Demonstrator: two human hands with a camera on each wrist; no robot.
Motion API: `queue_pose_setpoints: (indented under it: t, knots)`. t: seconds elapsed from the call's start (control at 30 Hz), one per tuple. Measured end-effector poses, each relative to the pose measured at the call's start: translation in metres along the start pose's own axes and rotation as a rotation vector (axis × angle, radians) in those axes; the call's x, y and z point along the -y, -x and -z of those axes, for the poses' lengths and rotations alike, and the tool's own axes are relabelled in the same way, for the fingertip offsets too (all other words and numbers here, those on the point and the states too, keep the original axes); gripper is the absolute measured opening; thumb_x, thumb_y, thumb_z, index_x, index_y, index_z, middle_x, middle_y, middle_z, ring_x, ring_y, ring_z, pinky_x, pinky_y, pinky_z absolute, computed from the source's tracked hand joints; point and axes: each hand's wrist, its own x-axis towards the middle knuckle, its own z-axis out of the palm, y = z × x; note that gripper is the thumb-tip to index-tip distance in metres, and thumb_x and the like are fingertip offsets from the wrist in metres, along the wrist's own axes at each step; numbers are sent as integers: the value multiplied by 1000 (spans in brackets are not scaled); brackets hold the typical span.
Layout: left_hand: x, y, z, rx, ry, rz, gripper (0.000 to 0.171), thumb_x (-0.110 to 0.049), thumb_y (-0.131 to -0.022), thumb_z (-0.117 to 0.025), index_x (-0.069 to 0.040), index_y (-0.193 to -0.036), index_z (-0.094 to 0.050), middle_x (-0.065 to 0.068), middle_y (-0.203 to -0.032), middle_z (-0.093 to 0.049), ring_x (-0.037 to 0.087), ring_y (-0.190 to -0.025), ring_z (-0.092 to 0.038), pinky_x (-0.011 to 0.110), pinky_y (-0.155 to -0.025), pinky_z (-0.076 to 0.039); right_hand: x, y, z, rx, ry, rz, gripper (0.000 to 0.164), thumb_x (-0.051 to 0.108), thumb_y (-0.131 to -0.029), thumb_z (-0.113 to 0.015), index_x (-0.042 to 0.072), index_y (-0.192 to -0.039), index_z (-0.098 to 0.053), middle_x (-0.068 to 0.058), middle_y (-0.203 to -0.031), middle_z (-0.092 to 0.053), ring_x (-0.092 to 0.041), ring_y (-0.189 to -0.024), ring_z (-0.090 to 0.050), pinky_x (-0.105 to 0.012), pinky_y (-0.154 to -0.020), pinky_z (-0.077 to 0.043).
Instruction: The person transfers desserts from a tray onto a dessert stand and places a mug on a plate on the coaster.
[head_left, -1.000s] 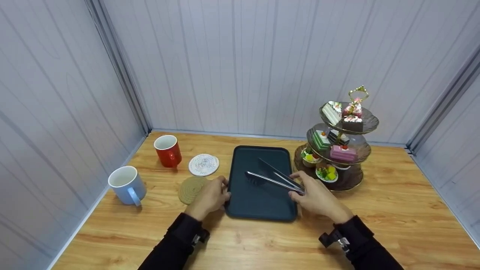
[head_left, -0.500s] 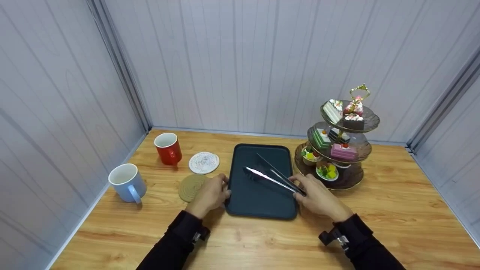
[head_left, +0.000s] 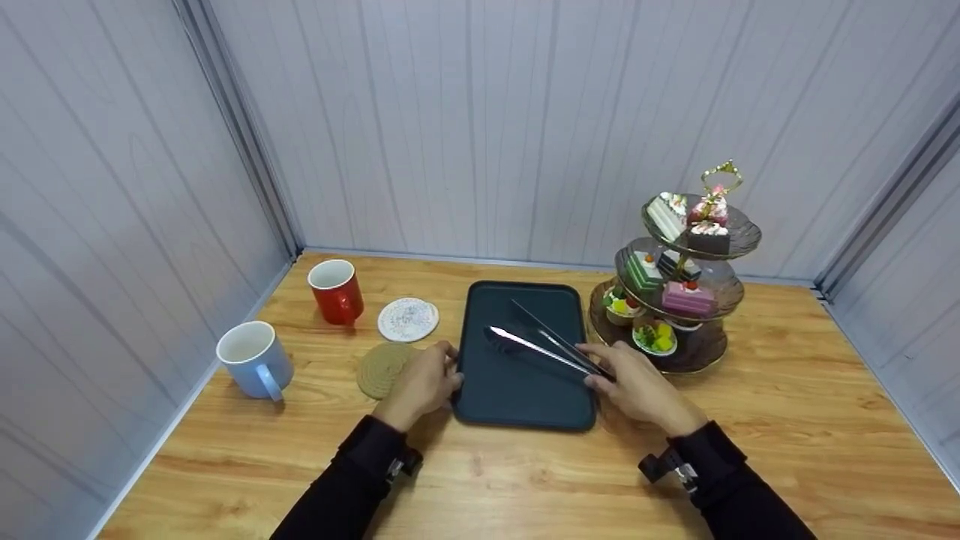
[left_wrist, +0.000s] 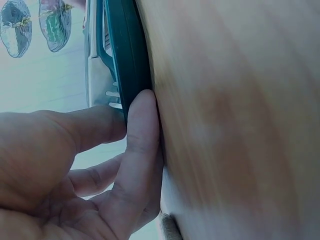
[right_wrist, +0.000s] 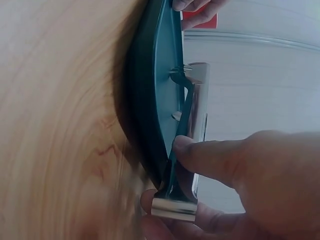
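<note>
A dark rectangular tray (head_left: 525, 397) lies on the wooden table between the hands. At its left edge my left hand (head_left: 426, 381) pinches the rim; in the left wrist view the thumb meets the top of the tray wall (left_wrist: 131, 55) and a finger lies along its outer side. My right hand (head_left: 634, 386) grips the handle end of silver metal tongs (head_left: 538, 351) over the tray's right edge. Their arms are spread, tips pointing to the far left over the tray. In the right wrist view the thumb presses the tongs (right_wrist: 174, 209) from above, fingers beneath; toothed tips show.
A three-tier stand (head_left: 697, 356) of cakes and tarts is close to the tray's right side. Left of the tray lie a white speckled coaster (head_left: 408, 319) and a woven coaster (head_left: 381, 370). Farther left stand a red mug (head_left: 334, 296) and a light-blue mug (head_left: 253, 364). Panel walls enclose the table.
The tongs have shifted slightly toward the tray's far side. Both hands keep their holds, and the whole head view has moved a little.
</note>
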Motion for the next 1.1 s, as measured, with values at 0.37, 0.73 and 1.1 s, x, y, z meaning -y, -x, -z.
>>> queue_pose_setpoints:
  t: [0.37, 0.73, 1.1]
  knots:
    - [-1, 5, 2, 29, 125, 15, 35, -6, -98, -73, 1, -131, -64, 11, -92, -69, 19, -66, -73, 30, -56, -61, 1, 2, 3, -18, 1, -35, 55, 23, -100, -76, 8, -150, -60, -12, -115, -66, -23, -105, -64, -45, -93, -53]
    - [-8, 6, 9, 62, 108, 35, 34, -9, -99, -73, 1, -130, -63, 8, -88, -67, 18, -65, -71, 29, -55, -60, 0, 10, 14, -67, 4, 5, 54, 25, -101, -75, 7, -150, -60, -13, -128, -66, -22, -107, -64, -45, -93, -55]
    - [-3, 13, 26, -111, -93, -86, 35, -15, -94, -79, 1, -124, -70, 8, -91, -73, 20, -83, -68, 38, -77, -57, -1, 13, 17, -100, -5, 41, 51, 24, -100, -77, 5, -146, -63, -12, -127, -67, -28, -109, -65, -47, -94, -54]
